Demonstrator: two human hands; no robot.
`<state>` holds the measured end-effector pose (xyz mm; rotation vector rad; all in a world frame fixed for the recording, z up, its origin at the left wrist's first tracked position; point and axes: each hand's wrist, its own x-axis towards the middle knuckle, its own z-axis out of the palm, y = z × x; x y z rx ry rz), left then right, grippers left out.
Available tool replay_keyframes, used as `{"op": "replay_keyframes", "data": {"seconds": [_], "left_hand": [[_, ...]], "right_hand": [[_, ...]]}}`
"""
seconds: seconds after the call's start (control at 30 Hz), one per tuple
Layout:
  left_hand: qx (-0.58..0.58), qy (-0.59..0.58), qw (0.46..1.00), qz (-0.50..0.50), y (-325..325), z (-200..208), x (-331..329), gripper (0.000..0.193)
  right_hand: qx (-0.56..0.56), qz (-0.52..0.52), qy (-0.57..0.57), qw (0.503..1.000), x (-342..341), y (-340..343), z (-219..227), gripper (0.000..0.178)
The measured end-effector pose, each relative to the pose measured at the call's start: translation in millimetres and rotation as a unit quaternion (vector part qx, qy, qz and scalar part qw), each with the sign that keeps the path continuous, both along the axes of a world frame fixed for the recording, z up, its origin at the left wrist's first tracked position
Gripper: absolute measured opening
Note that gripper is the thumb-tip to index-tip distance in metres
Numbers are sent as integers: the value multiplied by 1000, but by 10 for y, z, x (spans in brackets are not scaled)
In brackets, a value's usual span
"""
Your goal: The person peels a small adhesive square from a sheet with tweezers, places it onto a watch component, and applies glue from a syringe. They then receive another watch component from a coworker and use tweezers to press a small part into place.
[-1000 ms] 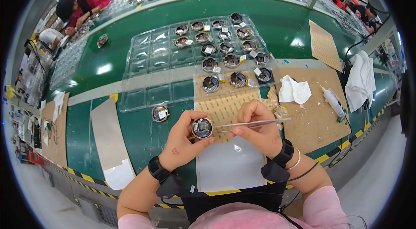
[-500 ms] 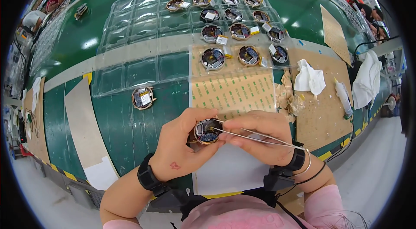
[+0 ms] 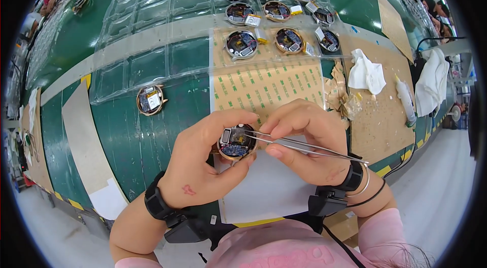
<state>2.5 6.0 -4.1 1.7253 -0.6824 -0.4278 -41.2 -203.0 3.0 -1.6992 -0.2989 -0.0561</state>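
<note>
My left hand (image 3: 200, 154) grips a round watch case (image 3: 234, 150) by its rim, thumb below and index finger above. The case lies open, with a blue circuit board and small parts inside a gold-coloured edge. My right hand (image 3: 307, 138) pinches a pair of metal tweezers (image 3: 314, 149). Their tips reach into the case over its middle; whether they touch a part there is too small to tell. Left of my hands, another open watch case (image 3: 150, 99) with a silver battery rests on the green table.
A clear plastic tray (image 3: 152, 67) at the back holds several open watch cases, many with loose batteries. Printed brown adhesive sheet (image 3: 264, 85) and white paper (image 3: 269, 192) lie beneath my hands. On the right, a cardboard sheet (image 3: 378, 131) carries a white cloth (image 3: 366, 73) and a bottle (image 3: 406, 100).
The whole view has shifted, so the tray sits higher in it. The tweezers' tips are still inside the case, and their two legs look more spread; both hands keep their hold.
</note>
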Motion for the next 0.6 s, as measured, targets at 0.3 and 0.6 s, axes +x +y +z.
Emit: {"op": "replay_keyframes", "data": {"seconds": [0.3,0.6], "left_hand": [[-40,-9,999,16,-14,-88,18,47],[-12,24,1000,-14,30,-8,58,49]], "right_hand": [[-36,20,-48,998,15,-24,-46,23],[-46,30,-45,998,25,-34,-38,23]]}}
